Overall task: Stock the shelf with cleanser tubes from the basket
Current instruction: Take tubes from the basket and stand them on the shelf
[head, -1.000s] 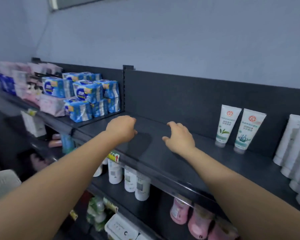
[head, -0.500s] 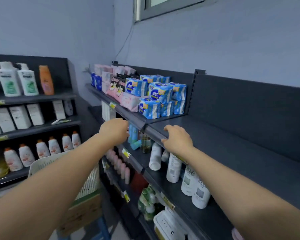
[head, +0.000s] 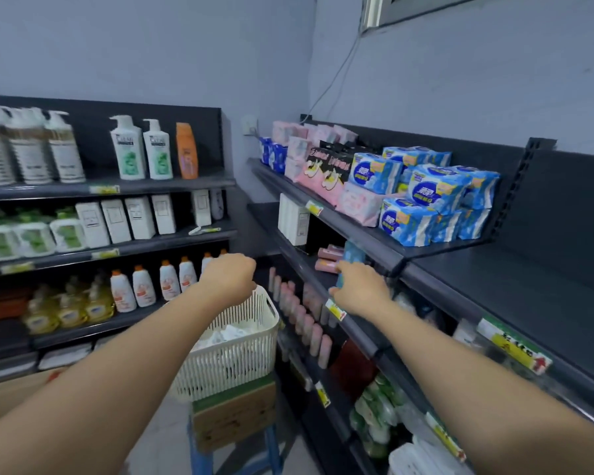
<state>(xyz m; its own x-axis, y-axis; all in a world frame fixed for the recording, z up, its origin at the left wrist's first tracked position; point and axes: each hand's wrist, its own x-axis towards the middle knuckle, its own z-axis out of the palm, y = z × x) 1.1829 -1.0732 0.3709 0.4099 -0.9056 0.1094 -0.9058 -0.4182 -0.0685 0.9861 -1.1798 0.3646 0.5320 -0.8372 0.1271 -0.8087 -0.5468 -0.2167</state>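
Cleanser tubes (head: 228, 334) lie as a blurred white heap in the basket (head: 240, 368), which sits on a cardboard box (head: 234, 416) over a blue stool (head: 201, 457). I judge them light, soft-walled and a little slick, so I would pinch each near the firm cap end rather than squeeze the body. My left hand (head: 228, 277) hangs just above the basket rim, fingers curled in, with nothing in it that I can see. My right hand (head: 359, 290) is loosely curled and empty by the lower shelf rail (head: 364, 337). Compared with half a second ago, the view has swung left and both hands have dropped away from the bare top shelf (head: 494, 289).
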